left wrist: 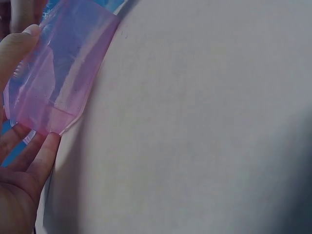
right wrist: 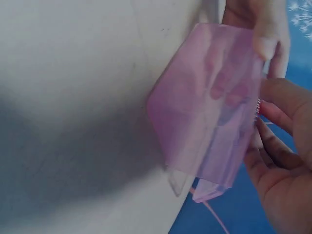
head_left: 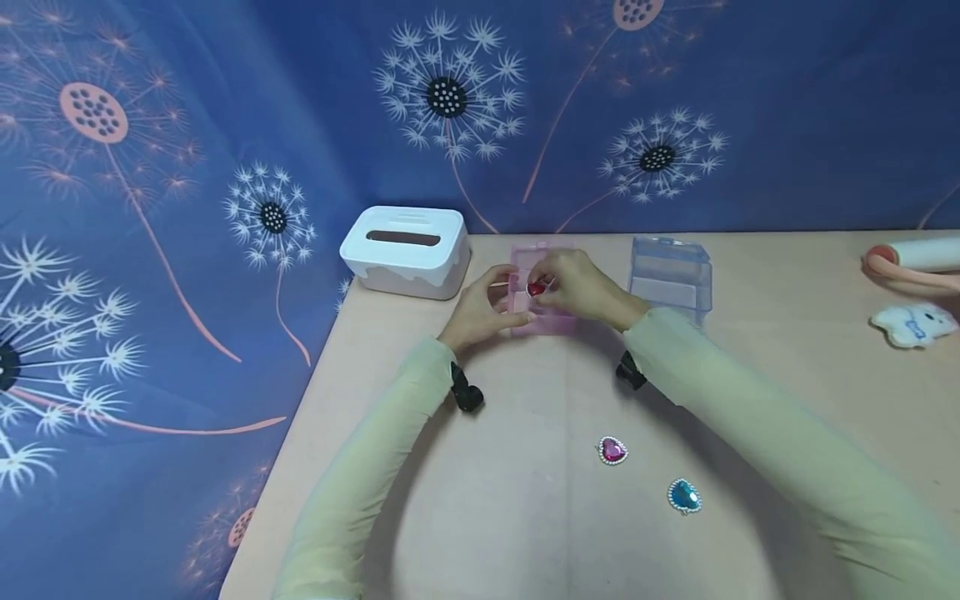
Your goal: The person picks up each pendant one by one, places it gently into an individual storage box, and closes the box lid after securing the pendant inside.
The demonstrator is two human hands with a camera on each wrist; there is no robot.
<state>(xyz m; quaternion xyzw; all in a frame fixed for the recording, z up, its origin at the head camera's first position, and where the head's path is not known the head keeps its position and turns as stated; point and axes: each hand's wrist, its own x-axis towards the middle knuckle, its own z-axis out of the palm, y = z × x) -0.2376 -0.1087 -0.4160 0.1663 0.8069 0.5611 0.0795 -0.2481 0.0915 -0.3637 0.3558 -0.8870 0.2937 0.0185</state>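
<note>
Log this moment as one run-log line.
left hand: holds pink box | right hand: pinches red gem at pink box | table: pink gem, blue gem, blue box

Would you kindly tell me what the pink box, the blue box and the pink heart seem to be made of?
Pink box: likely glossy plastic, since the left hand shows through it.
Blue box: probably hard plastic too, see-through with glinting edges.
Pink heart: faceted and shiny, perhaps acrylic or glass, with a beaded pale rim.
</note>
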